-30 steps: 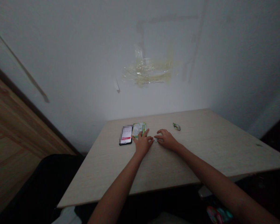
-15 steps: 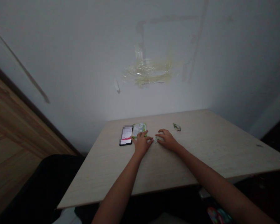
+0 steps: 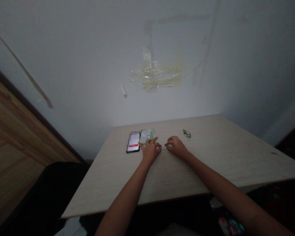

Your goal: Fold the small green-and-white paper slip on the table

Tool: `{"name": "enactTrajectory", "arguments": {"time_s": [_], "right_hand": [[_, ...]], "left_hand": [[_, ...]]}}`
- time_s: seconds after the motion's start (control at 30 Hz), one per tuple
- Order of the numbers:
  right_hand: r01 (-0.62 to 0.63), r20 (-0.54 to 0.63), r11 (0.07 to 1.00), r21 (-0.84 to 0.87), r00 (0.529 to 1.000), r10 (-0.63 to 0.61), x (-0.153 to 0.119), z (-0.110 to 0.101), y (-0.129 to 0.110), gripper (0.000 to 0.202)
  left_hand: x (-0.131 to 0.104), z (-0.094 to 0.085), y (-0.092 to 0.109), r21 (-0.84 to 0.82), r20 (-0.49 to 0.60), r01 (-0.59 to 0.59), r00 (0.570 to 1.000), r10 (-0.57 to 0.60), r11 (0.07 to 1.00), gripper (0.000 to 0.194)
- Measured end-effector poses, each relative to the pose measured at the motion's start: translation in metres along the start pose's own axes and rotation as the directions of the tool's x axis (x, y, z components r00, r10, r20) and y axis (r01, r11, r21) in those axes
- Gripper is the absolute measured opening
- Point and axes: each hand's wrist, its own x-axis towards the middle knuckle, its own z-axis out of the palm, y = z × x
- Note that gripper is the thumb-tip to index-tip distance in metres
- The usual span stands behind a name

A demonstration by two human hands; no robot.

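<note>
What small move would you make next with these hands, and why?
Perhaps bring the fingertips of the left hand and right hand gently inward to steady the small pale piece: it sits between them at the table, and no firm grip is discernible.

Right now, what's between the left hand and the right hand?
Head view: a small pale piece, too small to identify, lies on the table between left hand and right hand.
</note>
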Motion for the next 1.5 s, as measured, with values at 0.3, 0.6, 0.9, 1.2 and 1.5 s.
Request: {"name": "enactTrajectory", "arguments": {"time_s": [0.3,0.6,0.9,1.2,1.5], "right_hand": [[-0.026,0.039,1.000,0.000,0.999,0.026,-0.002,-0.002,-0.005,0.017],[-0.014,0.044,1.000,0.022,0.999,0.013,-0.004,-0.005,-0.008,0.018],[0.045,0.061,0.947,0.317,0.996,-0.068,0.000,-0.007,-0.005,0.010],[-0.010,0.096,0.957,0.291,0.995,-0.019,-0.001,-0.001,0.003,0.013],[-0.009,-0.001,0.982,0.186,1.000,0.010,-0.004,0.007,0.004,0.012]], "left_hand": [[-0.003,-0.001,0.001,0.015,0.038,-0.026,0.999,0.026,1.000,0.022],[-0.002,-0.001,-0.002,0.015,0.069,-0.018,0.997,0.016,1.000,0.022],[0.001,0.001,-0.004,-0.019,0.049,0.040,0.998,-0.039,0.999,0.016],[0.002,0.002,-0.005,-0.056,0.056,0.072,0.996,-0.068,0.996,0.017],[0.006,-0.002,-0.002,-0.026,0.122,0.061,0.991,-0.057,0.998,0.019]]}}
